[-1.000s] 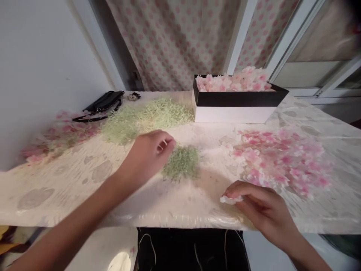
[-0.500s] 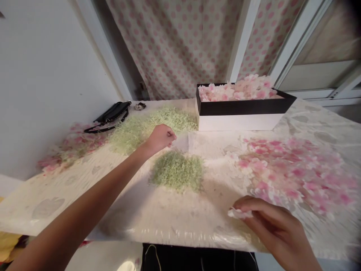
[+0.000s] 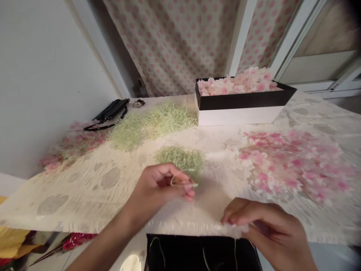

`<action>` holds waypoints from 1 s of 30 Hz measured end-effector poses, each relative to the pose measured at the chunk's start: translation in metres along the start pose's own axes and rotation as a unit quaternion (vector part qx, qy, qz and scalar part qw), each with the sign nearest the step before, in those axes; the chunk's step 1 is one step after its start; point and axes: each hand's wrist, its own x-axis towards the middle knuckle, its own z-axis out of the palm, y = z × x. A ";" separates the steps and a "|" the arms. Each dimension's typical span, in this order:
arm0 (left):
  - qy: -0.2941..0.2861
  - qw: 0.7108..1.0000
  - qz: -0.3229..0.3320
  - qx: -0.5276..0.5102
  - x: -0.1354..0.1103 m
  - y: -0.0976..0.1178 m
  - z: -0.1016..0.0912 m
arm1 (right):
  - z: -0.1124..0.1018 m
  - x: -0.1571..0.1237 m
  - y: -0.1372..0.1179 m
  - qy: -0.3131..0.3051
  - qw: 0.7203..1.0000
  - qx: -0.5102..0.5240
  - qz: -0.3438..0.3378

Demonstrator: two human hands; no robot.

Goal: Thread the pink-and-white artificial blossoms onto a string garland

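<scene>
My left hand (image 3: pixel 166 182) pinches a thin, pale green plastic stem (image 3: pixel 194 184), which curls in a loop past the fingertips. My right hand (image 3: pixel 267 226), lower right, is closed on a whitish, petal-like artificial flower (image 3: pixel 238 229), partly hidden by the fingers. Just beyond my left hand lies a small heap of short green pieces (image 3: pixel 180 156). Farther back spreads a larger, looser pile of green stems (image 3: pixel 158 122). Pink and white fabric flowers (image 3: pixel 293 162) lie heaped on the table, beyond my right hand.
A black-and-white box (image 3: pixel 237 114) full of pink flowers stands at the back of the cloth-covered table (image 3: pixel 107 203). A black bag (image 3: pixel 113 109) and more pink flowers (image 3: pixel 76 141) are by the left wall. Stray stems lie on dark fabric (image 3: pixel 191 256) below the front edge.
My left hand has come back from beside the green piles toward the front edge, now with a stem showing in its fingers. My right hand keeps the flower and stays near its place.
</scene>
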 end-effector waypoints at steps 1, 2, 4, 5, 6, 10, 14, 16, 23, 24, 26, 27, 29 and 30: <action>-0.010 1.000 -0.003 -0.025 -0.008 -0.005 0.008 | 0.003 0.001 -0.004 -0.031 0.999 0.026 0.000; -0.018 0.999 0.000 -0.038 -0.015 -0.010 0.015 | 0.006 0.003 -0.008 -0.055 0.998 0.036 0.007; -0.025 0.999 0.012 -0.039 -0.028 -0.018 0.027 | 0.010 0.004 -0.012 -0.078 0.996 0.036 0.026; -0.027 0.999 0.020 -0.033 -0.033 -0.021 0.032 | 0.011 0.003 -0.014 -0.078 0.996 0.040 0.033; -0.026 0.999 0.030 -0.025 -0.038 -0.024 0.036 | 0.011 0.002 -0.014 -0.075 0.995 0.051 0.037; -0.019 0.997 0.075 0.000 -0.047 -0.029 0.046 | 0.009 -0.006 -0.010 -0.069 0.990 0.111 0.049; -0.039 0.994 0.104 0.012 -0.050 -0.034 0.051 | 0.006 -0.010 -0.007 -0.072 0.986 0.136 0.060; -0.044 0.993 0.111 0.014 -0.050 -0.037 0.052 | 0.004 -0.011 -0.007 -0.073 0.984 0.144 0.074; -0.069 0.990 0.118 0.018 -0.052 -0.041 0.051 | 0.003 -0.012 -0.004 -0.074 0.976 0.174 0.109; -0.071 0.990 0.119 0.021 -0.052 -0.041 0.050 | 0.003 -0.012 -0.003 -0.077 0.975 0.178 0.111; -0.073 0.989 0.123 0.033 -0.053 -0.041 0.050 | 0.002 -0.012 -0.002 -0.084 0.973 0.181 0.114; -0.075 0.988 0.126 0.045 -0.054 -0.042 0.050 | 0.001 -0.012 -0.001 -0.089 0.973 0.179 0.116; -0.079 0.985 0.133 0.071 -0.055 -0.043 0.050 | 0.000 -0.011 -0.001 -0.101 0.974 0.167 0.118; -0.083 0.984 0.136 0.082 -0.056 -0.044 0.050 | -0.001 -0.011 -0.001 -0.108 0.975 0.159 0.115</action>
